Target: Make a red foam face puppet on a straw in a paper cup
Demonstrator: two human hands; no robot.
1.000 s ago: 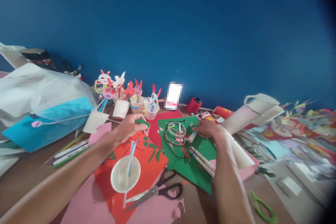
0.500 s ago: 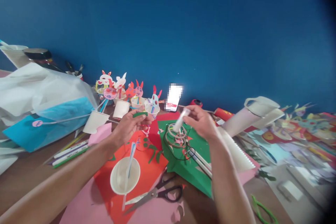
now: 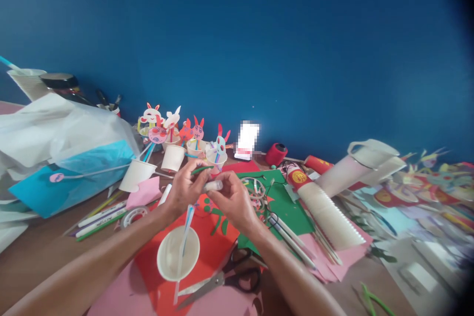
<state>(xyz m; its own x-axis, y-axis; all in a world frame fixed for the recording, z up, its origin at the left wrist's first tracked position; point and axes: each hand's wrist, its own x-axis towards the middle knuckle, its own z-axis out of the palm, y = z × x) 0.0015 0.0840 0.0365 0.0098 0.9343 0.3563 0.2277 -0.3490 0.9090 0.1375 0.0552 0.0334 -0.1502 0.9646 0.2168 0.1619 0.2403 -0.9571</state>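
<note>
My left hand [image 3: 187,186] pinches a small green paper piece [image 3: 202,170] in its closed fingers. Close beside it, my right hand [image 3: 235,198] is closed around a short white tube that looks like a glue stick [image 3: 214,186]. The fingertips of both hands meet at the tube, so part of it is hidden. Below them, a paper cup [image 3: 171,252] with a blue and white straw [image 3: 187,229] sits on an orange-red sheet [image 3: 146,261]. Green paper cutouts [image 3: 218,222] lie on that sheet under my hands.
Scissors [image 3: 218,280] lie open near the front. Animal-face cups [image 3: 174,155] stand behind my left hand. A tape roll [image 3: 134,217] and markers [image 3: 99,219] lie left. Right are a green sheet [image 3: 296,212], a spiral notebook [image 3: 329,217] and a white jug [image 3: 344,168].
My right hand has brought the white tube left and down from above the green sheet to my left hand. The left hand still holds the green paper piece, now tilted.
</note>
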